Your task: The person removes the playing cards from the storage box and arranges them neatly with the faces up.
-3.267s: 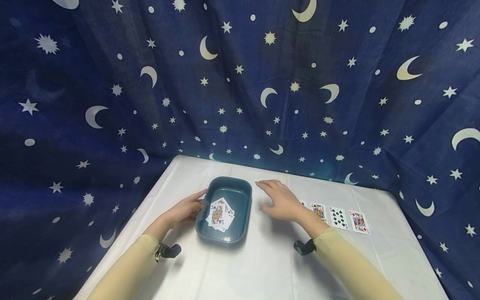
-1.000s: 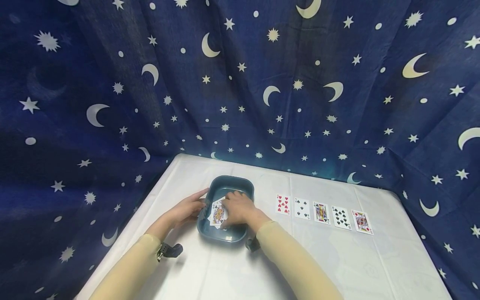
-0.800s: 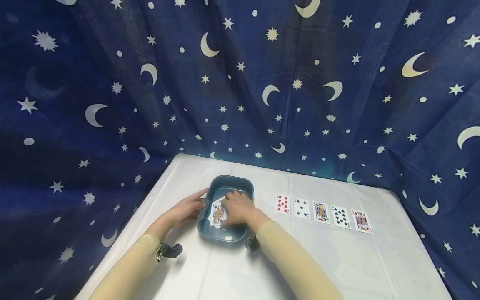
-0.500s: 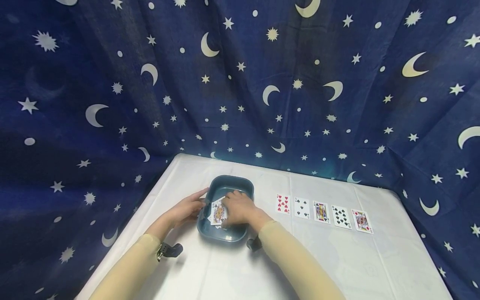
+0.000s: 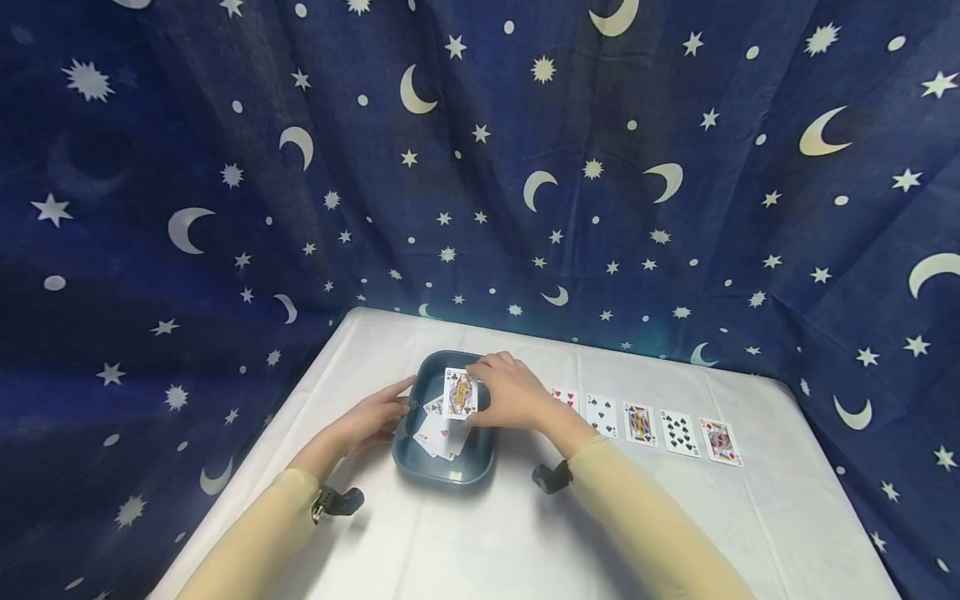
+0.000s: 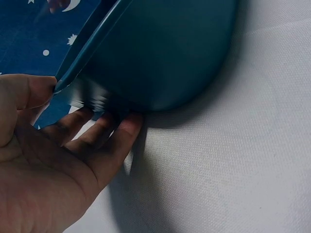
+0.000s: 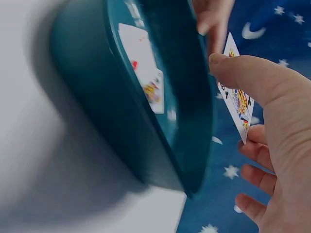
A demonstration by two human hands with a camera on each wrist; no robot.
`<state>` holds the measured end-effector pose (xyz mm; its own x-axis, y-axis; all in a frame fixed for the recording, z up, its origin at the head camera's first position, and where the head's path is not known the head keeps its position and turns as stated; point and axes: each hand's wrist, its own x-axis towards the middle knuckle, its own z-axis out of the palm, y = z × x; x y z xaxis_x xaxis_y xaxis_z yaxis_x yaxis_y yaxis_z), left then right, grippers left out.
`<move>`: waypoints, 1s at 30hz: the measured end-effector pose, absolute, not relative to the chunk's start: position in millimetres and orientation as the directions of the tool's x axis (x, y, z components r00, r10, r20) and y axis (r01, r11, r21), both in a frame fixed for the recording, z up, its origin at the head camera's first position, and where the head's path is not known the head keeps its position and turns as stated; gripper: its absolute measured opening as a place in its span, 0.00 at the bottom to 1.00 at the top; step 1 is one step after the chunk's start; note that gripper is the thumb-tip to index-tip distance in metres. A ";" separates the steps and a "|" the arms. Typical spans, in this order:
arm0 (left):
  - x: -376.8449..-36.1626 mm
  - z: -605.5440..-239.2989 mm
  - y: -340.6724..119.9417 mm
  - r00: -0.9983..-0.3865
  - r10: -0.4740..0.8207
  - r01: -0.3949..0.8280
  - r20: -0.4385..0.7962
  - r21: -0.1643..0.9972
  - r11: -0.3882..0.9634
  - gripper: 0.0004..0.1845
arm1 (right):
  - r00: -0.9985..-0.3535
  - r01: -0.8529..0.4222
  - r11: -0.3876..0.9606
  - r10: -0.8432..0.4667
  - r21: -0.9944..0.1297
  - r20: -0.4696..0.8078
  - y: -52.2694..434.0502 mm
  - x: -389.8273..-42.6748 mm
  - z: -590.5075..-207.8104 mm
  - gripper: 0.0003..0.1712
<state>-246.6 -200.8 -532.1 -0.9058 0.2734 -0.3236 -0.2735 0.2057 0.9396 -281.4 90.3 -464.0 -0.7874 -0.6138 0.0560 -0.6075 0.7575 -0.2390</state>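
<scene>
In the head view, the left hand (image 5: 367, 423) is resting at the left side of the blue-green bin (image 5: 477, 458), its fingers reaching loosely along the outer wall. The right hand (image 5: 517, 392) is pinching a face card (image 5: 459, 393) of clubs above the bin, with thumb and fingers closed on its right-hand edge. Inside the bin, below that card, several loose cards (image 5: 442, 437) are lying in an overlapping pile. To the right of the bin, a row of five cards (image 5: 641, 423) is lying face up on the white-covered desk (image 5: 450, 542), the nearest one being partly hidden by the right hand. Behind the bin, a dark blue curtain (image 5: 480, 167) with moons and stars is hanging.

In the left wrist view, the thumb is touching the bin's rim, while the fingers are spreading relaxed against its outer wall, low down.

In the right wrist view, the face card is tilting just beside the bin's rim, the thumb pressing one end and a finger touching the opposite corner; the lower fingers are curling free of it.
</scene>
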 end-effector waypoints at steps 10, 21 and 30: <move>-246.1 -531.9 -199.2 -0.907 0.264 -0.278 -0.327 0.938 0.207 0.35 | -0.824 -0.567 0.791 -0.544 -0.229 0.161 168.9 -271.0 -440.4 0.53; -247.5 -536.2 -203.0 -0.909 0.262 -0.282 -0.325 0.941 0.189 0.35 | -0.868 -0.496 0.850 -0.482 -0.177 0.118 225.9 -241.3 -471.5 0.53; -249.9 -538.5 -201.7 -0.908 0.261 -0.282 -0.327 0.939 0.195 0.35 | -0.873 -0.487 0.857 -0.482 -0.171 0.071 241.3 -213.7 -510.5 0.51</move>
<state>-249.9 -201.7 -538.5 -0.9082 0.2612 -0.3270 -0.2823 0.1946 0.9394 -213.7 241.3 -510.5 -0.8732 -0.4821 0.0712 -0.4869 0.8566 -0.1710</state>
